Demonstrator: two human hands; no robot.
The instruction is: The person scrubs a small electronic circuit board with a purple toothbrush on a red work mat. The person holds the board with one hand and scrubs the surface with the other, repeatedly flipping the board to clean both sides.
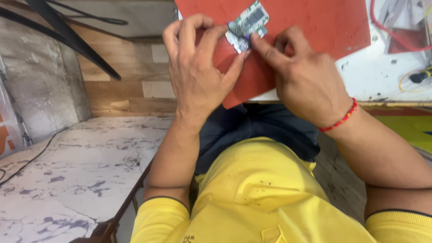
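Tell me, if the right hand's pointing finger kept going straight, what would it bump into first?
The right hand points its index finger up-left, already touching the small green circuit board with silver foil. Past that it would likely meet the left hand fingers, though depth is hard to judge.
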